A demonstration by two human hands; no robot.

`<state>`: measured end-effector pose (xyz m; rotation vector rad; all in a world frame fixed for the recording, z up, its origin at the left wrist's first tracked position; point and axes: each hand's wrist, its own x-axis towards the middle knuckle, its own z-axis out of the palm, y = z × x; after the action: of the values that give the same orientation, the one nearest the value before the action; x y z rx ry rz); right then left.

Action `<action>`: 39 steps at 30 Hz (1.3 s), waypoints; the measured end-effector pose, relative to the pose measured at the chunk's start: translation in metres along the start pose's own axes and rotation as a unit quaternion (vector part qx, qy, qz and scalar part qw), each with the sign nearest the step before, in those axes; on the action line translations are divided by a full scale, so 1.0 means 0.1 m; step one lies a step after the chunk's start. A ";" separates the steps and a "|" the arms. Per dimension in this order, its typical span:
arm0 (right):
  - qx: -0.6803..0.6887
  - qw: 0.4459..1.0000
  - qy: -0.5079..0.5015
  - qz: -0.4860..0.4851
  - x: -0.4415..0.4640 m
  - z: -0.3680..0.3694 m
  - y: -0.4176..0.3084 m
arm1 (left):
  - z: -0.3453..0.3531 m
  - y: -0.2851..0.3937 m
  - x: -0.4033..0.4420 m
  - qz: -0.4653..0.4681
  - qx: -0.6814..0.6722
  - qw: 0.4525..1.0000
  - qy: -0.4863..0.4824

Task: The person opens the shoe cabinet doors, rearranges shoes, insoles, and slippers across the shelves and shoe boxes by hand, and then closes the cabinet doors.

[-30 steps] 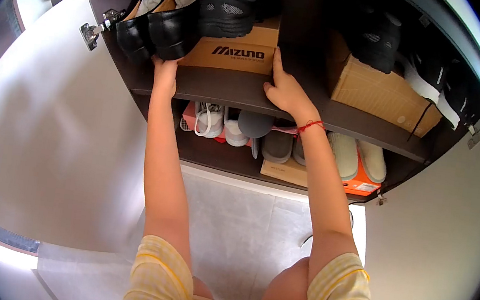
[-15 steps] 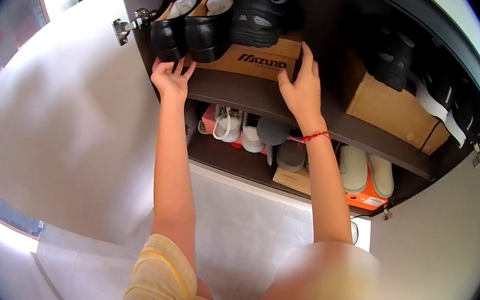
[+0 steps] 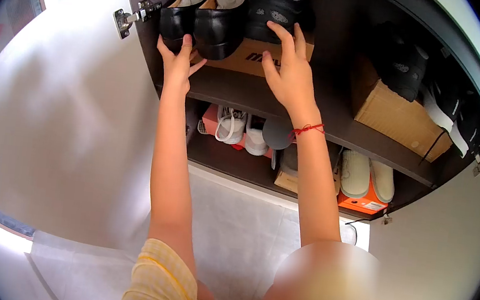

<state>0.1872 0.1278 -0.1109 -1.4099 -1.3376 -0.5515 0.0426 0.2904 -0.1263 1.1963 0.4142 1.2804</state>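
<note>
My left hand meets glossy black leather shoe, grip unclear. Right hand wide; black mesh sneaker unlifted on brown cardboard box.

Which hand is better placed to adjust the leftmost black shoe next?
Probably the left hand: its fingers are at that shoe, while the right hand is farther off, in front of a black sneaker.

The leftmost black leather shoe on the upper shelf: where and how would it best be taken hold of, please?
Probably by the rounded near end of the leftmost black leather shoe, approached from the front and pinched from both sides: that end faces outward and is narrow, while the second black leather shoe crowds its right side.
</note>
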 end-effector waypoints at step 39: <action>-0.252 0.916 0.276 0.142 -0.03 -1.72 0.63 | 1.23 -0.14 -0.50 0.474 0.453 0.755 0.019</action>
<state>0.2991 -0.0136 -0.0801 -1.6533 -0.5374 -1.0552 0.1324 0.1936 -0.1080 2.4069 0.4936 2.0668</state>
